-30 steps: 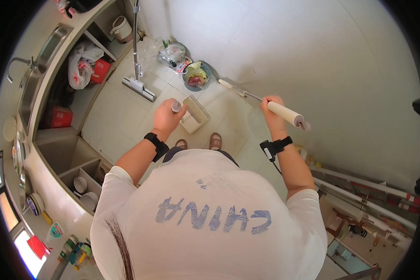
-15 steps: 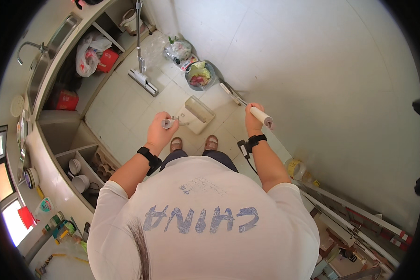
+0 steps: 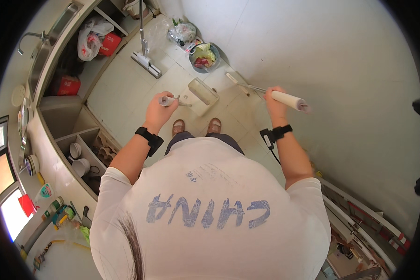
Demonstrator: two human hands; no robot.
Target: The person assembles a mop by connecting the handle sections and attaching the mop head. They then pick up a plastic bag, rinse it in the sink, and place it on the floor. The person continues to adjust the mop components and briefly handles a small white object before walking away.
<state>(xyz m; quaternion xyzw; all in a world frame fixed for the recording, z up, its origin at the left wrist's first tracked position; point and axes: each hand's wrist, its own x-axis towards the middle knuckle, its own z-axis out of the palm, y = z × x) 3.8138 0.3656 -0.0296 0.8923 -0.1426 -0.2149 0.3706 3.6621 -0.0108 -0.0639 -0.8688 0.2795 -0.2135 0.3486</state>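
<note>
My left hand (image 3: 158, 112) is closed round the upright white handle of a long-handled dustpan. The pale dustpan (image 3: 195, 105) rests on the floor ahead of my feet, its open tray partly see-through. Out to the right, my right hand (image 3: 276, 103) grips the white handle of a broom (image 3: 290, 100). From there its thin metal shaft slants down and left to a narrow, light-coloured head (image 3: 237, 83) low beside the wall, right of the dustpan. The bristles are too small to make out clearly.
A bin (image 3: 205, 59) holding vegetable scraps stands by the wall, with a bagged bundle (image 3: 181, 32) behind it. A flat mop (image 3: 146, 64) stands at the far left. Open cabinets (image 3: 71, 117) line the left side under a counter. A metal rack (image 3: 359, 219) is at the lower right.
My right hand has swung outward to the right and slightly away, and the broom head has shifted right. My left hand has moved slightly forward with the dustpan handle.
</note>
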